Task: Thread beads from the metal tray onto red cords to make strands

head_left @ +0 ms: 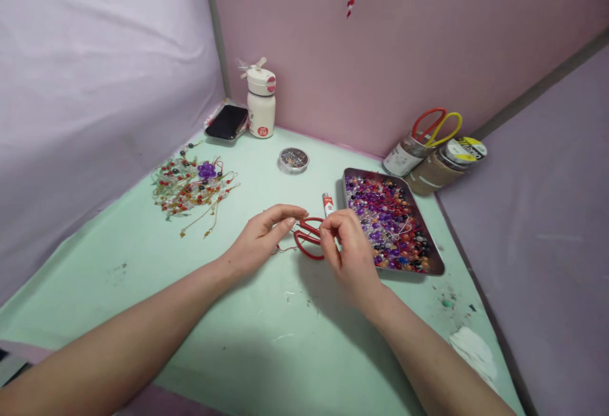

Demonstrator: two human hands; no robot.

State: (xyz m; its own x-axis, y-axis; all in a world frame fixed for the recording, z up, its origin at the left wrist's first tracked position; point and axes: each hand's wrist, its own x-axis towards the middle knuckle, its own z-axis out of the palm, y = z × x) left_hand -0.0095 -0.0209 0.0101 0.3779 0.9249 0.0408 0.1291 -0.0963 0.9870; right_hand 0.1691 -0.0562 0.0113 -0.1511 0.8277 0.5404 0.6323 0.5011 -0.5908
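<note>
Both hands are over the middle of the green table. My left hand (266, 235) has its fingers and thumb drawn together; whatever they hold is too small to make out. Beside it, my right hand (349, 254) pinches with thumb and fingertips, and what is between them is hidden. Red-handled scissors (309, 252) lie on the table between the hands, their blades mostly covered by my left hand. A thin red cord (287, 249) shows below my left fingertips. Just beyond my right hand is a small red and white lighter (328, 204).
A tray (435, 264) of mixed beads lies at the right. Strung beads (190, 184) are heaped at the left. Farther back are a phone (227, 122), a white bottle (261, 108), a round container (294, 160), a can (404, 157) with scissors and a jar (435, 172).
</note>
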